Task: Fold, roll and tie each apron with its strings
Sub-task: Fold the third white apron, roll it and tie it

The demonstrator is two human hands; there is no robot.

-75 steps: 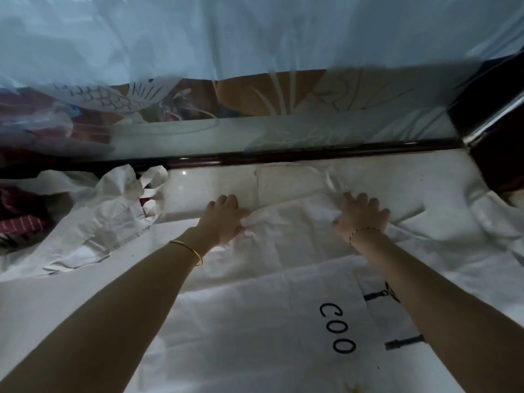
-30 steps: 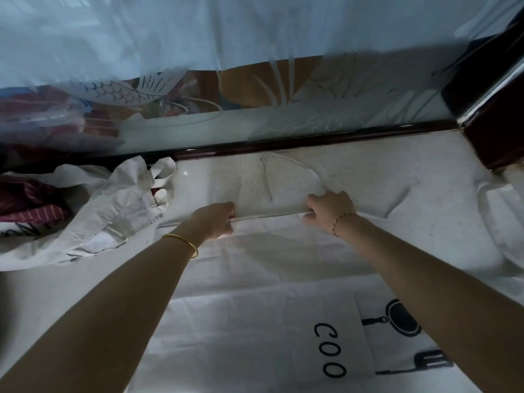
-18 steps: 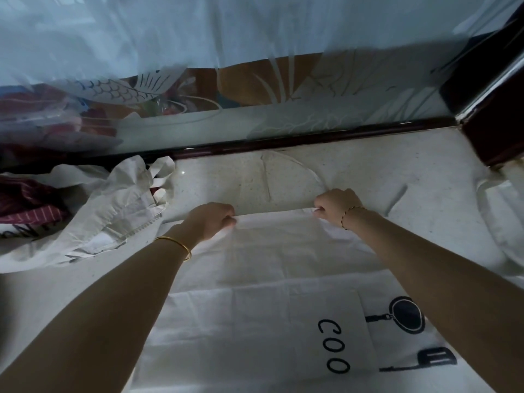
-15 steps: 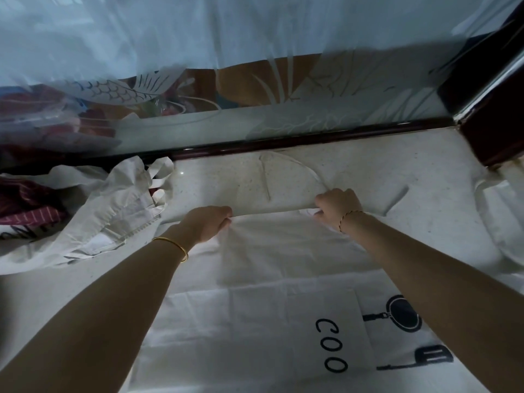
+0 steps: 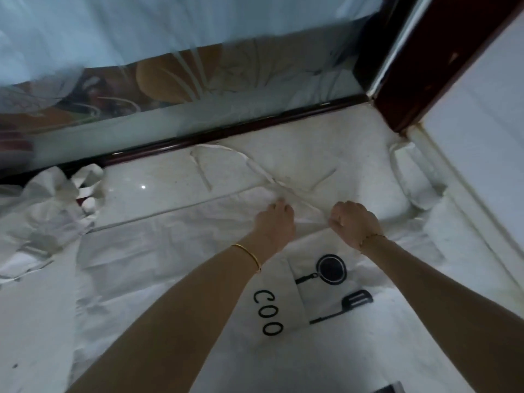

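Rolling the apron (image 5: 175,265) from its far edge
It lies spread on the worktop (image 5: 158,194); our right grip (image 5: 353,224) clamps the folded edge, left grip (image 5: 276,224) beside it, closure unclear. We should roll tightly and evenly, keeping the strings (image 5: 202,177) free.

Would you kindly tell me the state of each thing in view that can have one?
White cloth apron with black COO print: spread flat, unrolled, far edge folded over.
White apron strings: untied, loose on the counter.
Left hand: fingers curled on the apron's fold.
Right hand: fist, grip on the apron's fold.
Crumpled white cloth heap: unfolded, bunched at the left.
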